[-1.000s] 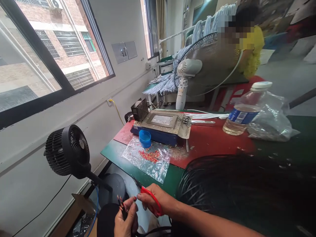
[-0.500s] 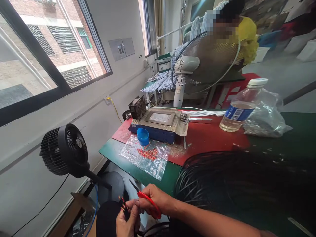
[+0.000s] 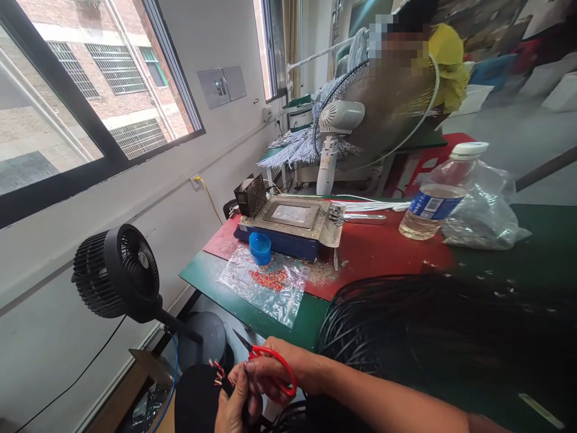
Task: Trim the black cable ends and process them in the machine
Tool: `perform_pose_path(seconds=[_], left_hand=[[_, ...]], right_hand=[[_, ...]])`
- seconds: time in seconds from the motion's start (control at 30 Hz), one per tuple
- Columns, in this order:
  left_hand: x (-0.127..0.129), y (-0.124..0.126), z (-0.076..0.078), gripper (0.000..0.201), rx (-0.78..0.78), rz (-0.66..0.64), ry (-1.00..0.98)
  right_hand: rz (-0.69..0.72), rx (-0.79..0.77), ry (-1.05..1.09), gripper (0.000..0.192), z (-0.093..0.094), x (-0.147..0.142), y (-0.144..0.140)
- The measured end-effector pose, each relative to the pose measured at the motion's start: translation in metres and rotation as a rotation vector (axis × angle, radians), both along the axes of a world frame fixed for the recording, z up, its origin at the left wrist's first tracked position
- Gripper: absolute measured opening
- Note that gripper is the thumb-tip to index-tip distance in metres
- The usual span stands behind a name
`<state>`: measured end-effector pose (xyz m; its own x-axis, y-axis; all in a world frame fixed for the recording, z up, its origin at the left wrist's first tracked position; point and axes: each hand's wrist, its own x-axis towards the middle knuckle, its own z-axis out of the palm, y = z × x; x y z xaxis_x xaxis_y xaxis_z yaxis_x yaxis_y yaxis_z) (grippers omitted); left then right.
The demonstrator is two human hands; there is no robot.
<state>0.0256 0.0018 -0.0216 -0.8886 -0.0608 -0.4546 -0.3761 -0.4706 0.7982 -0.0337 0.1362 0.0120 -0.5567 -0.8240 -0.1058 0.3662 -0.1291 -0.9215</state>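
Note:
My left hand point(image 3: 234, 403) is closed around a bundle of black cables point(image 3: 228, 385). Short red, white and other coloured wire ends point(image 3: 217, 371) stick out beyond its thumb. My right hand point(image 3: 274, 368) grips red-handled scissors point(image 3: 282, 364), their dark pointed blades aimed up and left, away from the cables. The right fingertips touch the left thumb area at the cable ends; whether they pinch a strand is hidden. Beyond the hands, a plastic bag point(image 3: 288, 307) lies flat on the table, bearing a pile of small red and yellow cut bits point(image 3: 269, 279).
A large heap of black cables point(image 3: 383, 325) covers the table's right side. Behind the bag stand a blue cup point(image 3: 260, 249) and a solder-pot-like heated unit point(image 3: 283, 234). A bottle point(image 3: 437, 198) sits right. A black fan point(image 3: 121, 270) stands left; a person works behind another fan point(image 3: 340, 117).
The cable ends in my left hand have shifted slightly left and down. My right hand has turned a little, showing more of the red scissor handle. The view has moved slightly.

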Motion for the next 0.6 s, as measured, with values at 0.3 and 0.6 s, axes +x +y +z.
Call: perform_pose_path(seconds=[0.3, 0.6], left_hand=[[0.002, -0.002, 0.005, 0.033, -0.063, -0.024, -0.018], [0.003, -0.002, 0.002, 0.035, -0.099, -0.010, 0.014]], right_hand=[[-0.011, -0.002, -0.023, 0.050, -0.009, 0.000, 0.000], [0.089, 0.094, -0.201, 0.040, -0.004, -0.003, 0.003]])
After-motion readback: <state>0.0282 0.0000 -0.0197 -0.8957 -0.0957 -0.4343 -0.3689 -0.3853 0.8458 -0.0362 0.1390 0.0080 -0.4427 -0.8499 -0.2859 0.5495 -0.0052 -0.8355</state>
